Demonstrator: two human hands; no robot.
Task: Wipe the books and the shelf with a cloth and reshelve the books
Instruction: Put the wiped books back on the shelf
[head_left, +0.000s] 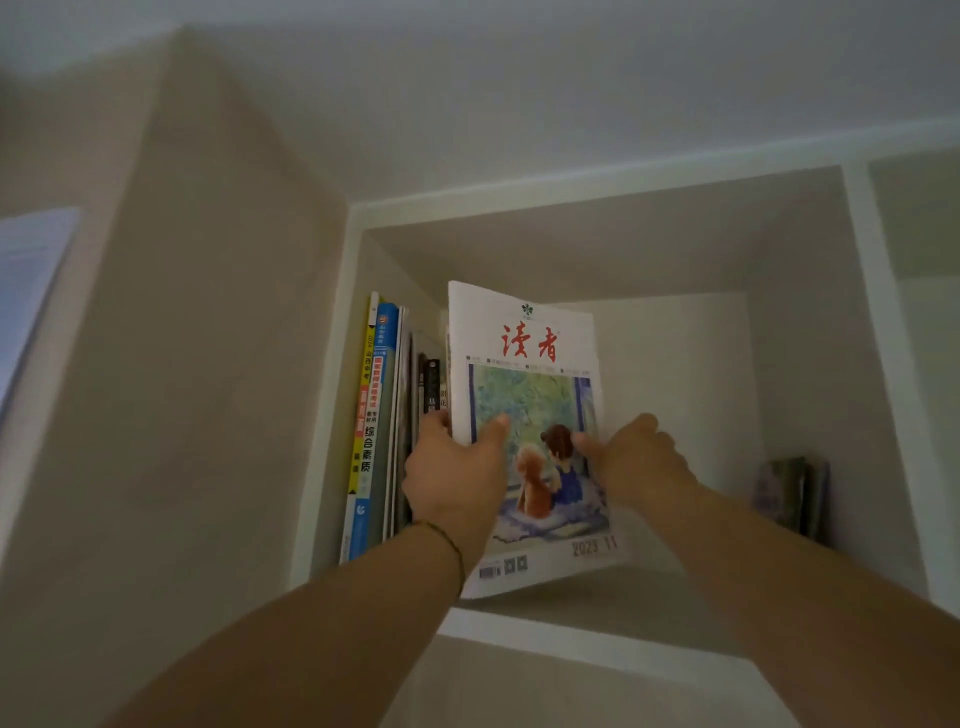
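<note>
Filling most of the view, the white shelf (524, 626) holds upright books (379, 426) against its left wall. A magazine (530, 441) stands just beside them, facing out. The left hand (457, 478) grips its left edge, fingers curled behind; the right hand (639, 457) pinches its right edge.

Both arms reach up; left grip (457, 467) and right grip (636, 457) clasp the magazine (530, 395).

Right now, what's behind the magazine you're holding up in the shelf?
Behind the magazine only the shelf's pale back wall shows, to its right. To its left stand upright books. Whatever lies directly behind the cover is hidden. Left hand and right hand grip it.
</note>
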